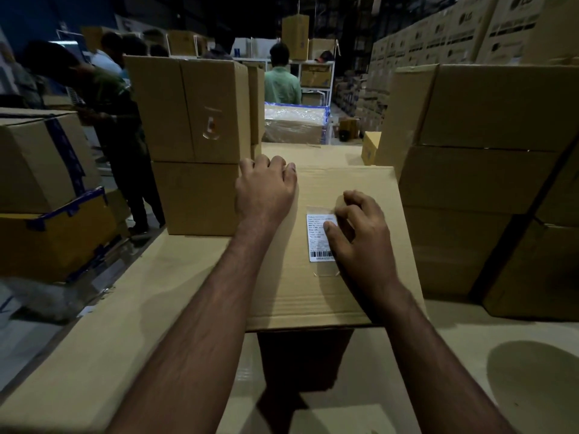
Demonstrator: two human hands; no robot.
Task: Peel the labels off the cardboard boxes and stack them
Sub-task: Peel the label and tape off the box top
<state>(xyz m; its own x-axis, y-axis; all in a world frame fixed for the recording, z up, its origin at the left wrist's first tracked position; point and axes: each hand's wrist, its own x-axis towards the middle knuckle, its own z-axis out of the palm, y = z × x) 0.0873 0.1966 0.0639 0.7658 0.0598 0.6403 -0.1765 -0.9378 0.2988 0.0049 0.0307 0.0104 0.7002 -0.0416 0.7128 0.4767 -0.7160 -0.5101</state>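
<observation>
On top of a cardboard box [332, 296], the right hand [357, 233] is picking at a white label [319, 238], its thumb and curled fingers pinching the label's upper right edge. The left hand [266, 189] is lying at the box's far left corner, fingers hooking over the edge. The label is carrying small print, too fine to read, and a barcode. 2 stacked boxes [194, 145] are standing left; a taller stack [488, 183] right. Far cartons [463, 29] are showing "LG".
</observation>
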